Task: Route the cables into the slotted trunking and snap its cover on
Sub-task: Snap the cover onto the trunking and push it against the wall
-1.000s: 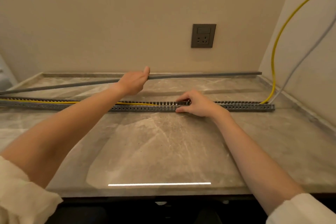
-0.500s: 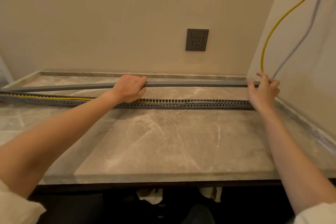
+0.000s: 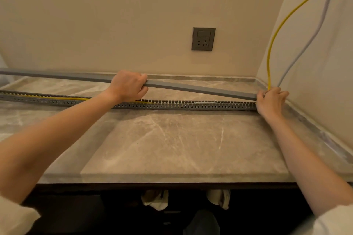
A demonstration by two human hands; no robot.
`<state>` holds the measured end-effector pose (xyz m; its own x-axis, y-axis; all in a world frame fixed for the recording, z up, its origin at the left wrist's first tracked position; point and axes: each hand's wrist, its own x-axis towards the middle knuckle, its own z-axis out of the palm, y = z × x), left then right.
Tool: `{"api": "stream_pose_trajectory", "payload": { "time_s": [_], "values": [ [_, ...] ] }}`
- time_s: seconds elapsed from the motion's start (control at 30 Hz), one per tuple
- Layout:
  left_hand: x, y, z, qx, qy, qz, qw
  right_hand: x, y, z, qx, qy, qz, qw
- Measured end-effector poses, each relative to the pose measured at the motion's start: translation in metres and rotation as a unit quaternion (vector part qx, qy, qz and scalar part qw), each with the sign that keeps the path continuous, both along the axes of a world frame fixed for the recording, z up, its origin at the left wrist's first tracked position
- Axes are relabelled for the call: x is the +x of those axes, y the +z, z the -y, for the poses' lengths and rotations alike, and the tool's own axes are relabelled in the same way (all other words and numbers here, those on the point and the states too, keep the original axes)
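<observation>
A long grey slotted trunking (image 3: pixel 191 105) lies across the marble counter (image 3: pixel 172 139). A yellow cable (image 3: pixel 275 32) and a grey cable (image 3: pixel 313 30) come down the right wall and enter the trunking's right end; the yellow one shows again inside at the left. My left hand (image 3: pixel 129 86) grips the long grey cover (image 3: pixel 200 88) near its middle, holding it lifted and slanting down to the right. My right hand (image 3: pixel 271 100) holds the cover's right end down at the trunking's right end, where the cables drop in.
A grey wall socket (image 3: pixel 203 39) is on the back wall above the counter. The right wall meets the counter close beside my right hand. The counter's front edge runs along the bottom, with dark space and feet below.
My left hand has lifted the cover off the counter and brought it over the trunking. My right hand left the trunking's middle, went to the right end and took hold of the cover's end.
</observation>
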<state>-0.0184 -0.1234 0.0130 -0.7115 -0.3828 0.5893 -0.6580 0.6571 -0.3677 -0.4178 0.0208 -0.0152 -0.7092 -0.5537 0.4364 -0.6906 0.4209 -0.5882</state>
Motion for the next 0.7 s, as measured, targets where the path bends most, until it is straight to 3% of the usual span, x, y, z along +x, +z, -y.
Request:
{"api": "stream_pose_trajectory", "payload": {
  "time_s": [0.27, 0.53, 0.7],
  "values": [
    [0.011, -0.030, -0.006, 0.050, 0.045, -0.005, 0.998, 0.013, -0.004, 0.008, 0.010, -0.068, -0.087, 0.994],
    [0.007, -0.040, -0.007, 0.075, 0.087, -0.036, 0.993, 0.002, -0.009, 0.019, -0.107, -0.029, 0.183, 0.977],
    [0.010, -0.041, -0.010, 0.094, 0.081, -0.033, 0.992, -0.002, -0.011, 0.021, -0.059, -0.014, 0.174, 0.983]
  ]
}}
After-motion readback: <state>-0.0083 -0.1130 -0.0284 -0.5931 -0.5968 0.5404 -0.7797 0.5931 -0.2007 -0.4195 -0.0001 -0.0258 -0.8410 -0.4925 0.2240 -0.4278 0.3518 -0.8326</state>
